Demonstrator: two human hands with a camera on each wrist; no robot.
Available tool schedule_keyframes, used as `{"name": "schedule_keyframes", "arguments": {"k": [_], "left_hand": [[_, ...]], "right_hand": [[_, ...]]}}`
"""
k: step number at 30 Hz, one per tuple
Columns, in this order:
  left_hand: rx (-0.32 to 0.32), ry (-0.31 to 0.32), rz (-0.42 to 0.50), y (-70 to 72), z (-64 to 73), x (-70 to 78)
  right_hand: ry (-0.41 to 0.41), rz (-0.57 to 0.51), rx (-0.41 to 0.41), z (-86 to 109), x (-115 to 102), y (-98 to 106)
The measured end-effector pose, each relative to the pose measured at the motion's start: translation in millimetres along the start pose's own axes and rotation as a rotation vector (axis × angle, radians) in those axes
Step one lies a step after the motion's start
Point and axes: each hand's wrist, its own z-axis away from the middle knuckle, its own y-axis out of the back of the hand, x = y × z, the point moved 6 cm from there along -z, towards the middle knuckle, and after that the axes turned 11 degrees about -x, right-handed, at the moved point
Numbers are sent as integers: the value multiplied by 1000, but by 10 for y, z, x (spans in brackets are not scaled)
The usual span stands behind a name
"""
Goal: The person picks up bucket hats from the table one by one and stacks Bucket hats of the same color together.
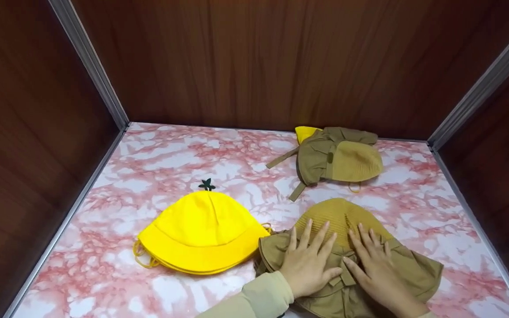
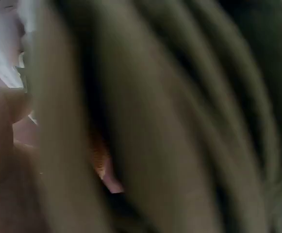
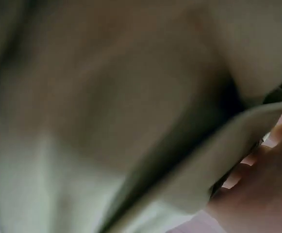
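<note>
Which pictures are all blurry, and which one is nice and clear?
Head view: clear, fine lines show on the tan hat; left wrist view: blurred, dark folds of olive cloth; right wrist view: blurred brownish cloth, paler at lower left.

In my head view, the worktop is evenly bright and reasonably sharp, while the brown panels sink into dimness, darkest towards the corners. My left wrist view is murky: close khaki cloth blurs out of focus, with whitish light at upper left. I see my right wrist view equally smeared, paler at lower left.
</note>
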Motion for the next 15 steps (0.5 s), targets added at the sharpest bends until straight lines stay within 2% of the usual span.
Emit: {"name": "schedule_keyframes", "arguments": {"k": [5, 9, 15], "left_hand": [[-29, 15, -37, -140, -29, -10], [-54, 19, -48, -204, -54, -18], [-87, 23, -48, -318, -95, -38]], "right_hand": [[-17, -13, -49, -13, 80, -145], [-9, 16, -38, -21, 113, -216], [-32, 11, -66, -34, 155, -295]]}}
